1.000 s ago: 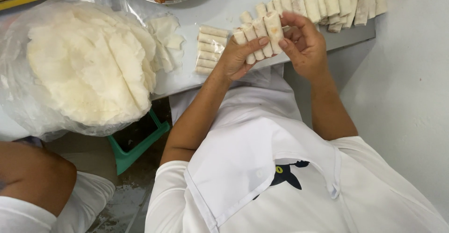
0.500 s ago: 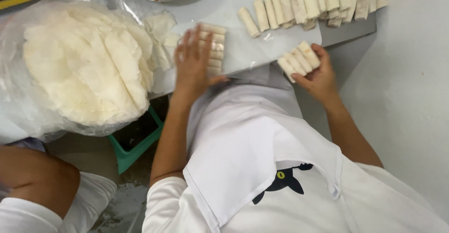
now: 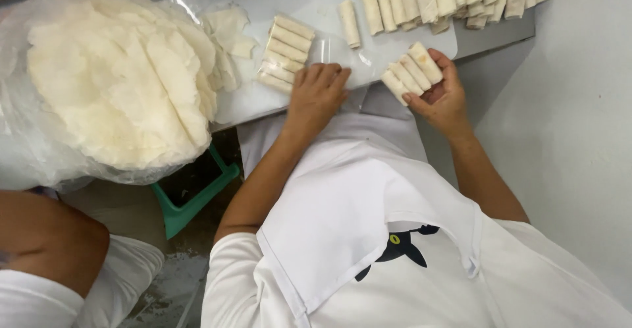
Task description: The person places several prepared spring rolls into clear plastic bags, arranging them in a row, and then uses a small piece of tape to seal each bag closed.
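Right hand (image 3: pixel 442 94) grips a bundle of four pale cylindrical spring rolls (image 3: pixel 412 72), fingers curled around them at the near edge of the clear plastic-covered worktop (image 3: pixel 316 5); long axes run diagonally, up and to the right. Left hand (image 3: pixel 317 94) rests palm-down, fingers together, holding nothing. Small stack of pale rolled spring rolls (image 3: pixel 284 53) lies just beyond and left of its fingertips, nearer the left hand, apart.
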